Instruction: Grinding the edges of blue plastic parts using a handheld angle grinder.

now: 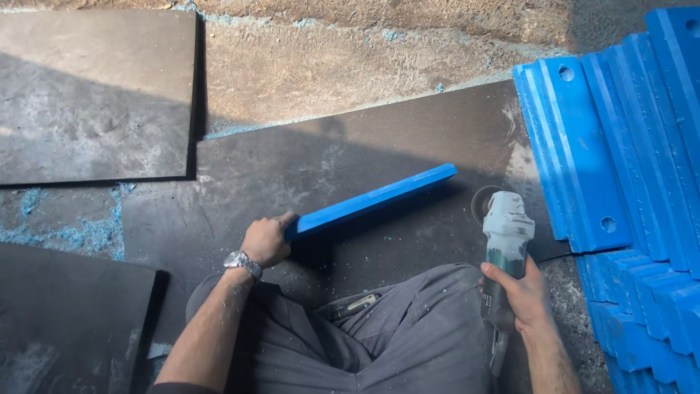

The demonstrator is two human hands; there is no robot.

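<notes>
My left hand [265,240], with a metal watch on its wrist, grips the near end of a long blue plastic bar [375,199]. The bar stands on its edge and slants up to the right across a dark rubber mat [306,160]. My right hand [521,295] is wrapped around the body of a grey and green angle grinder [505,233]. The grinder's head and disc point away from me, just right of the bar's far end and apart from it. My grey trousers fill the bottom middle.
Several blue plastic bars with holes [627,160] are stacked at the right edge. More dark mats [87,95] lie at the left on a rough concrete floor [328,58]. Blue shavings [69,233] litter the gaps between the mats.
</notes>
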